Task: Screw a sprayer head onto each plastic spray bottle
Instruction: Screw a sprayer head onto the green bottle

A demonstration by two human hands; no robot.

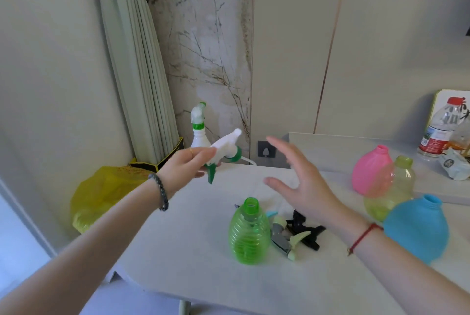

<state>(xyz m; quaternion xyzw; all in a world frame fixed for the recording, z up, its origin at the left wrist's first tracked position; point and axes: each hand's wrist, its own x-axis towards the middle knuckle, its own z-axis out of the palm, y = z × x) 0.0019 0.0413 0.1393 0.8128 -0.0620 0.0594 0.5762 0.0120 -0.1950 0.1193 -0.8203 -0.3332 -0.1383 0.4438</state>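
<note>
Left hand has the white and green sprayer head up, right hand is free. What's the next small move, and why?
Probably bring the right hand down to grip the open green bottle by its body. Its neck is uncapped and nothing steadies it, while the left hand already holds the sprayer head above the table.

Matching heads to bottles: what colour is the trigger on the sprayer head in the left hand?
Green, on a white sprayer head with a green collar, held by the left hand; seen in the head view.

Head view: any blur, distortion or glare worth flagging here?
Head view: soft daylight, no harsh glare; wide-angle bending curves the curtain and table edge; right hand and the sprayer head in the left hand look slightly motion-blurred.
</note>
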